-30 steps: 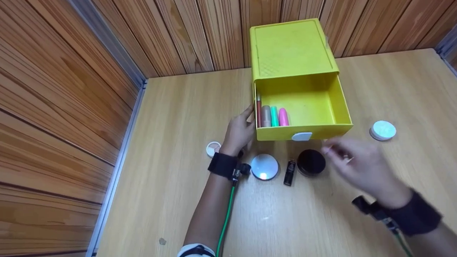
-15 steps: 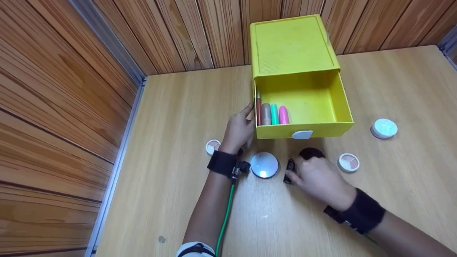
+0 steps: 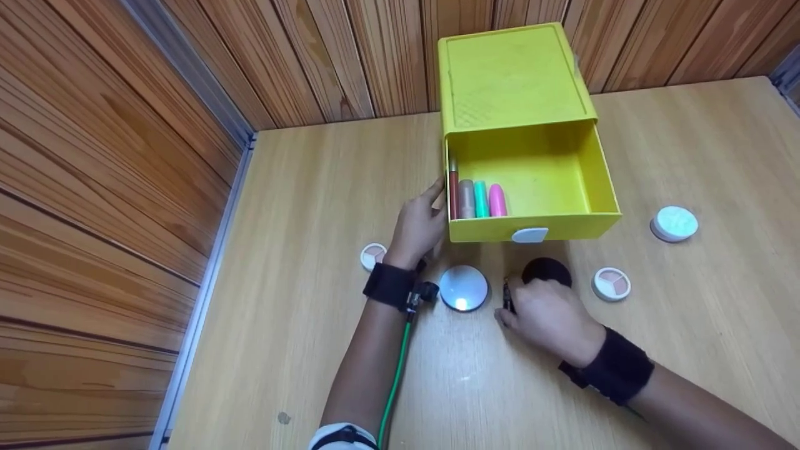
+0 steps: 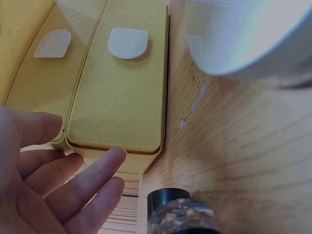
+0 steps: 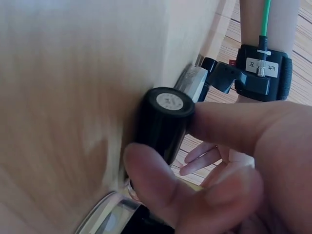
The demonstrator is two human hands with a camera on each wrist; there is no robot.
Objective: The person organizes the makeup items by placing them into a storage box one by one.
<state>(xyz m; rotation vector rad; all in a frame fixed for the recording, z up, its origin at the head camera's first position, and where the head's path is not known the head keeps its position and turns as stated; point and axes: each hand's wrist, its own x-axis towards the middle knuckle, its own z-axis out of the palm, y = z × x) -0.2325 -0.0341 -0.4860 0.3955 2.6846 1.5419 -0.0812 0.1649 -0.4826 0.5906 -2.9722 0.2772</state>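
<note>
Black tube [image 5: 161, 127], unreadable round label [image 5: 169, 101]

The right hand [image 5: 222, 195] pinched a glossy black cylindrical tube [image 5: 158, 124] with a round white sticker [image 5: 169, 101] on its end, close to the pale wood-grained worktop [image 5: 58, 87]. Beyond showed the left hand [image 5: 212, 158], its wrist wrapped in a black band [image 5: 282, 80] with a small black camera [image 5: 226, 77] and a thin green cable [image 5: 265, 19].

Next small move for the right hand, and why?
Probably lift the black tube toward the open yellow drawer: the right hand pinches it, and the drawer already holds four tubes, with bare space right of the pink one.
</note>
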